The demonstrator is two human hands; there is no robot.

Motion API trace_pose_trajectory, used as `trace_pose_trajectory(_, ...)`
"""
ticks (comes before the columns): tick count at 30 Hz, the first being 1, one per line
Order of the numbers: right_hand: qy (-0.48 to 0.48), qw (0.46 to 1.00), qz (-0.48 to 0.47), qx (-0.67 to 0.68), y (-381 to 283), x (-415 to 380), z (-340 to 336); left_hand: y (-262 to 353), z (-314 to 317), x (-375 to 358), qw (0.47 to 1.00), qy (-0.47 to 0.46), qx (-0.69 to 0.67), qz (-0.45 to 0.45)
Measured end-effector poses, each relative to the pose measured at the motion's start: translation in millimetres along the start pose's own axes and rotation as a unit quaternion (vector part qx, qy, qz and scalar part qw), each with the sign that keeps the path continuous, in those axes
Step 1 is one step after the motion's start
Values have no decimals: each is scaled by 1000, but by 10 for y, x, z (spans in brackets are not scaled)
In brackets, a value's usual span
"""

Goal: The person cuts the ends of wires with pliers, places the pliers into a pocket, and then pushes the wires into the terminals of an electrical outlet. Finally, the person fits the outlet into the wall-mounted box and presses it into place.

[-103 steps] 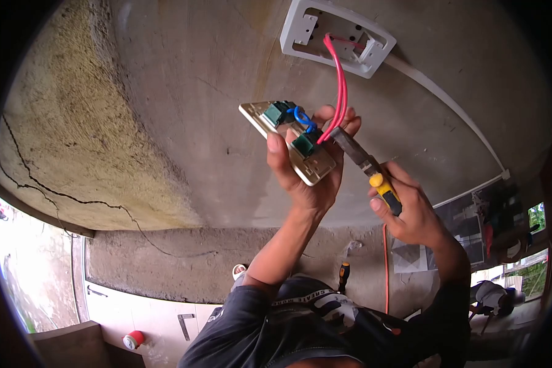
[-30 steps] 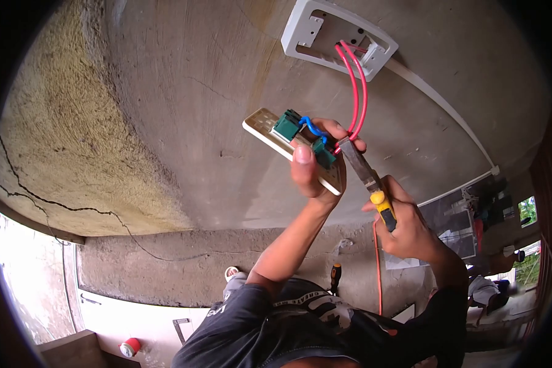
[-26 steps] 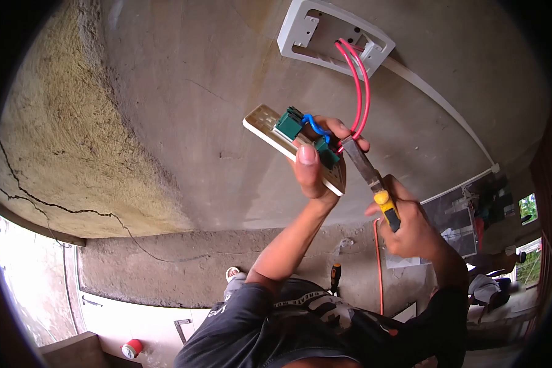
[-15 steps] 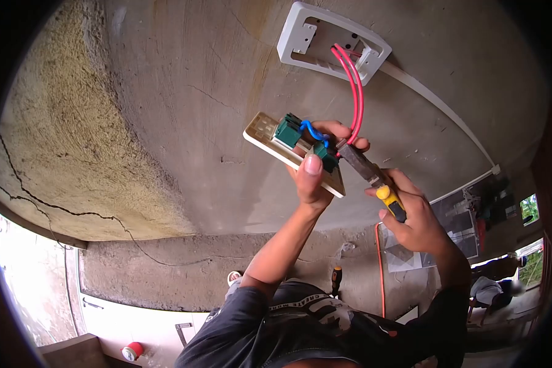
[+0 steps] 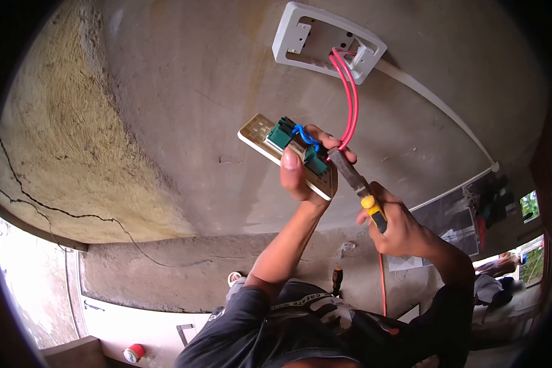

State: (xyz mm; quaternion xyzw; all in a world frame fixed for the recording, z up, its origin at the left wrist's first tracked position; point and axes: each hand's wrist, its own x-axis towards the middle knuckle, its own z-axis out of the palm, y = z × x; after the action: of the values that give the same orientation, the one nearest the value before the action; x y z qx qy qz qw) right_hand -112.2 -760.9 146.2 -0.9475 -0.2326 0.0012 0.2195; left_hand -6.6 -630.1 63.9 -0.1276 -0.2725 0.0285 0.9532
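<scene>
My left hand (image 5: 300, 178) grips a pale switch plate (image 5: 259, 130), its back with green modules (image 5: 281, 132) turned up. A short blue wire (image 5: 305, 135) loops between the modules. My right hand (image 5: 394, 222) is closed round the yellow and black handles of pliers (image 5: 351, 175), whose jaws meet the plate's lower module near the wire ends. Two red wires (image 5: 353, 101) run from the white wall box (image 5: 282, 37) down to the jaws and my left fingertips. The exact contact at the jaw tips is too small to tell.
White trunking (image 5: 435, 101) runs along the wall from the box. A screwdriver (image 5: 337, 279) is near my body, and an orange cable (image 5: 383, 285) lies beyond it. A red and white round object (image 5: 134, 352) is at lower left. Another person (image 5: 494, 279) is at far right.
Both hands have shifted slightly left with the plate and pliers. The plate is tilted a little differently, and the pliers stand somewhat steeper.
</scene>
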Motion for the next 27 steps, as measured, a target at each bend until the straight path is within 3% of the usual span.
trace_pose_trajectory(2,-13,1000,15,-16,-34,5,-20,44,-43,-1,993,22,114,6)
trace_pose_trajectory(3,-54,995,66,-53,-86,26,-102,48,-93,35,1000,-26,12,-10)
trace_pose_trajectory(4,-47,995,66,-50,-78,16,-90,51,-104,44,999,-30,15,-15)
trace_pose_trajectory(6,60,997,-4,-37,-61,10,-68,92,8,102,983,-27,178,23)
trace_pose_trajectory(8,21,999,17,-29,1,-42,-146,121,-11,80,978,-29,206,5)
trace_pose_trajectory(10,37,997,42,-55,60,-55,-156,77,-29,39,992,-23,125,-6)
trace_pose_trajectory(12,40,997,48,-43,21,-35,-207,74,-23,-11,986,-21,163,-21)
trace_pose_trajectory(27,12,998,9,-60,32,73,-246,52,-60,-24,996,-27,78,-24)
